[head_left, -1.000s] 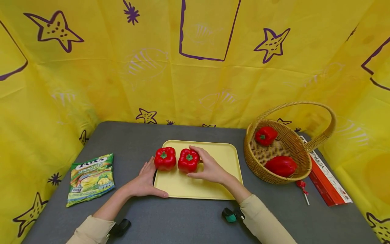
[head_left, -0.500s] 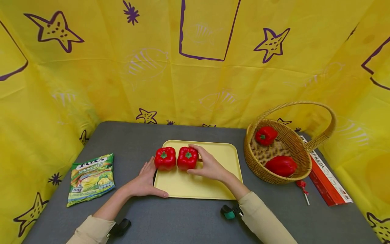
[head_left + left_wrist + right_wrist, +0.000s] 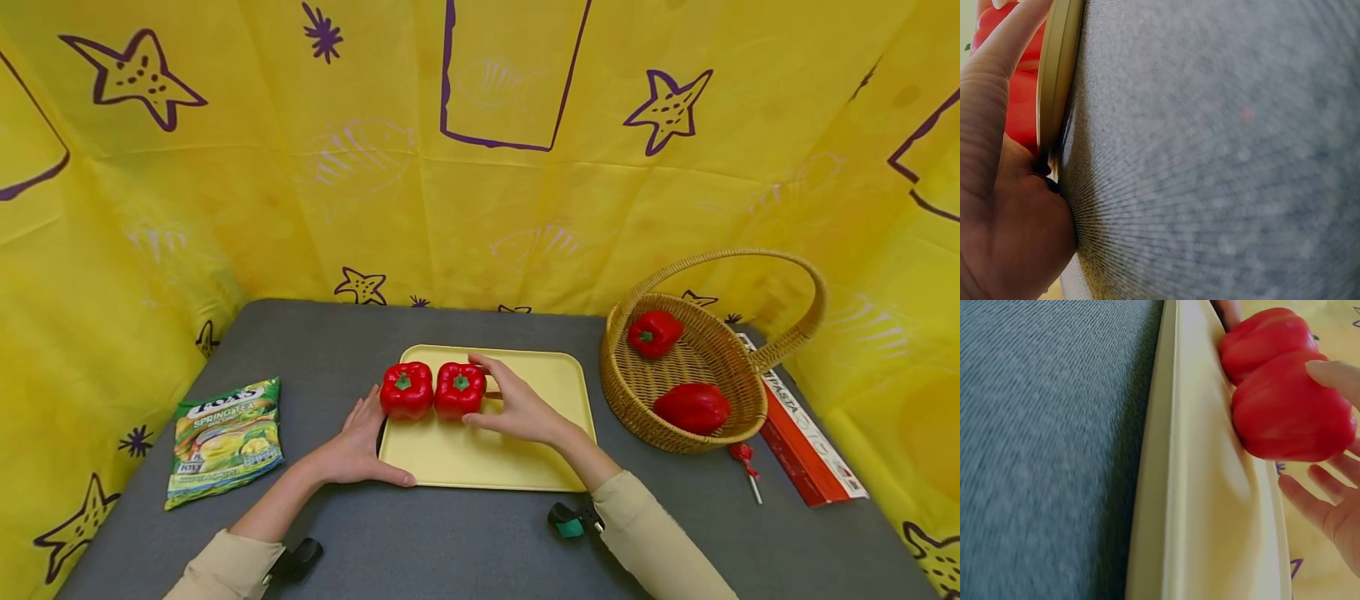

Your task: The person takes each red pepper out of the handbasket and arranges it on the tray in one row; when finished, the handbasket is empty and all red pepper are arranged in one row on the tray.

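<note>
Two red bell peppers stand stem up, side by side, on the left part of a pale yellow tray (image 3: 517, 462). My left hand (image 3: 360, 446) rests at the tray's near left corner, thumb along the front edge, fingers stretched along the left side next to the left bell pepper (image 3: 407, 390). The right hand (image 3: 521, 408) holds the other bell pepper (image 3: 460, 390) from its right side, thumb in front and index finger behind. In the right wrist view the thumb (image 3: 1335, 378) overlaps that pepper while the lower fingers (image 3: 1304, 497) spread away from it.
A wicker basket (image 3: 626, 408) with a tall handle stands at the right, holding two more red bell peppers (image 3: 692, 408). Beside it lie a red lollipop (image 3: 742, 454) and a pasta box (image 3: 802, 442). A green candy bag (image 3: 225, 442) lies at the left.
The bell pepper at my right hand has shifted slightly left, up against the other one. The right hand has since eased slightly back to the right. My left hand stays in place.
</note>
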A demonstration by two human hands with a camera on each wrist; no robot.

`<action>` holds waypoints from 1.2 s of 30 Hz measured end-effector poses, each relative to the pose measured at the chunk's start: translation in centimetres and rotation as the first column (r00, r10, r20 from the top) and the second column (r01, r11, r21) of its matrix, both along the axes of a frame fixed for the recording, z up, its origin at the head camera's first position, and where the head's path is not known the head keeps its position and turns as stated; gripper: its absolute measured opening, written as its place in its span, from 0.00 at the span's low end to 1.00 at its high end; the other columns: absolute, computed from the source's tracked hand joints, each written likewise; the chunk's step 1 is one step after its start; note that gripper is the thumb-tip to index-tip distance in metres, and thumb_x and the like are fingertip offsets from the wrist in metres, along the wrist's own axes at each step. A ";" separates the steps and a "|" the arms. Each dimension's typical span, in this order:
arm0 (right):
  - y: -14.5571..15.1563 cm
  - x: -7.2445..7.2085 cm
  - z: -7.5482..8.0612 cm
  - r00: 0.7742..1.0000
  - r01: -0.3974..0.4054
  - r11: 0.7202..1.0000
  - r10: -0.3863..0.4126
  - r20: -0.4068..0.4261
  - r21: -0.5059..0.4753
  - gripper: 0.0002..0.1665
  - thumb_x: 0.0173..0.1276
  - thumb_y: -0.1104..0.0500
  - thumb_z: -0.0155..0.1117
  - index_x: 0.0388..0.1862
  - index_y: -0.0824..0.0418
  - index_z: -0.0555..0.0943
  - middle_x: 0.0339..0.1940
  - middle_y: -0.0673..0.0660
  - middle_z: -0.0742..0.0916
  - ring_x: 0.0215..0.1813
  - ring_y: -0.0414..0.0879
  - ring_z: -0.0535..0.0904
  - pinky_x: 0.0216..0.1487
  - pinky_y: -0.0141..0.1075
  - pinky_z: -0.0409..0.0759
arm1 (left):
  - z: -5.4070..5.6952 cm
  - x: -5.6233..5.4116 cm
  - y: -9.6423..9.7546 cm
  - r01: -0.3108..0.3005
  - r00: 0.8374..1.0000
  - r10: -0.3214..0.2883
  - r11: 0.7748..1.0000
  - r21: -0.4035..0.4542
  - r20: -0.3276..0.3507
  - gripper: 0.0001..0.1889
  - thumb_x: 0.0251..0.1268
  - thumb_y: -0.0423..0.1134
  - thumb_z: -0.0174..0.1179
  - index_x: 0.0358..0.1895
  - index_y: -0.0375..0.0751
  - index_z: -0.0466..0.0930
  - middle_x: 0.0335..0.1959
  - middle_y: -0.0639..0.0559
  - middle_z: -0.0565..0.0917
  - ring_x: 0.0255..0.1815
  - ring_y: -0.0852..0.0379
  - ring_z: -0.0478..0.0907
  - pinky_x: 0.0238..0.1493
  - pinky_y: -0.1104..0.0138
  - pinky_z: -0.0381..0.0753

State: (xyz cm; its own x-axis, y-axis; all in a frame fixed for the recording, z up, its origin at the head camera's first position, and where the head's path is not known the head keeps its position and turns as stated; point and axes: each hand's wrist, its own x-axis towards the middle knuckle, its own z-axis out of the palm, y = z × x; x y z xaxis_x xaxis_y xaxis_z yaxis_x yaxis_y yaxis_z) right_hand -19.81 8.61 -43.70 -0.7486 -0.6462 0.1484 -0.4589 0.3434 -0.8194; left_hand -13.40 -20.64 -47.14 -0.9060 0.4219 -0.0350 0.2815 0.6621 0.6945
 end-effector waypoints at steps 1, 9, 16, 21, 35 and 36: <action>0.2 0.0 0.1 1.000 0.001 1.000 -0.001 0.006 -0.006 0.52 0.59 0.56 0.75 0.76 0.62 0.56 0.73 0.62 0.66 0.70 0.49 0.66 0.58 0.46 0.77 | 0.0 0.0 0.0 0.001 1.000 -0.001 1.000 0.003 -0.001 0.68 0.39 0.63 0.75 0.78 0.37 0.39 0.77 0.34 0.44 0.76 0.32 0.30 0.68 0.35 0.31; 2.2 0.3 1.0 0.999 0.018 1.000 -0.018 -0.027 -0.025 0.46 0.62 0.55 0.72 0.74 0.60 0.60 0.72 0.62 0.69 0.69 0.54 0.68 0.58 0.50 0.77 | 0.1 -0.1 0.1 -0.003 1.000 0.003 1.000 0.016 -0.002 0.68 0.38 0.62 0.75 0.77 0.37 0.40 0.77 0.34 0.45 0.76 0.31 0.30 0.68 0.34 0.31; 3.8 0.4 1.7 0.995 0.041 0.998 -0.045 -0.084 -0.044 0.39 0.63 0.57 0.72 0.72 0.55 0.66 0.68 0.54 0.74 0.65 0.55 0.72 0.57 0.48 0.78 | 0.2 -0.1 0.0 -0.018 1.000 0.018 1.000 0.023 -0.010 0.68 0.38 0.61 0.76 0.78 0.39 0.40 0.77 0.36 0.46 0.76 0.31 0.30 0.68 0.34 0.31; 5.1 0.5 2.3 0.995 0.037 0.998 -0.041 -0.091 -0.045 0.35 0.65 0.56 0.70 0.70 0.56 0.69 0.66 0.55 0.76 0.64 0.55 0.73 0.57 0.48 0.78 | 0.1 -0.2 -0.1 -0.022 1.000 0.022 1.000 0.005 0.001 0.68 0.38 0.62 0.75 0.78 0.39 0.40 0.78 0.37 0.45 0.76 0.32 0.30 0.68 0.34 0.32; 7.7 2.7 6.6 0.992 0.050 0.996 -0.058 -0.116 -0.070 0.23 0.66 0.70 0.64 0.60 0.69 0.75 0.60 0.66 0.79 0.60 0.64 0.75 0.55 0.59 0.76 | 0.2 0.0 0.0 -0.005 1.000 0.005 1.000 0.005 0.003 0.67 0.39 0.62 0.75 0.77 0.36 0.41 0.77 0.34 0.45 0.76 0.31 0.30 0.67 0.34 0.32; 7.9 2.6 6.7 0.991 0.053 0.996 -0.061 -0.121 -0.068 0.23 0.66 0.70 0.64 0.60 0.69 0.75 0.60 0.66 0.79 0.59 0.64 0.75 0.55 0.59 0.76 | 0.2 0.0 0.0 -0.006 1.000 0.006 1.000 0.004 0.004 0.67 0.39 0.62 0.75 0.77 0.36 0.41 0.77 0.35 0.45 0.76 0.31 0.30 0.68 0.34 0.32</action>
